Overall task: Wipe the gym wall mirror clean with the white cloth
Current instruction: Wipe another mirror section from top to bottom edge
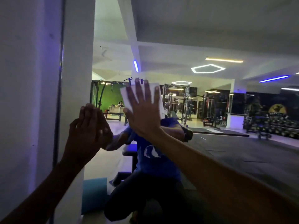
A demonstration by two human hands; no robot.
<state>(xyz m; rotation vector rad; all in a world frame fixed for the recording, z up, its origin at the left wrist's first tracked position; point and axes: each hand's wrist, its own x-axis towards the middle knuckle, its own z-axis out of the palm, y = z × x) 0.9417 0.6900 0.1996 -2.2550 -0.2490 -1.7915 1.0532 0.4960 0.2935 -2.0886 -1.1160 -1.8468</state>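
Fingers (146,92) of the right hand (142,113) spread straight, pressing the white cloth (155,94) flat against the gym wall mirror (210,143). Left hand (85,135), fingers straight, rests on the mirror beside the cloth, near the mirror's left edge.

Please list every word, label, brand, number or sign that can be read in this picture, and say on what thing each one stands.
No text can be read here.
Yellow round emblem on the dark wall, reflected in the mirror: too blurred to read.
White print on the reflected blue shirt: a shape, no readable letters.
White cloth under the right hand: plain, no label visible.
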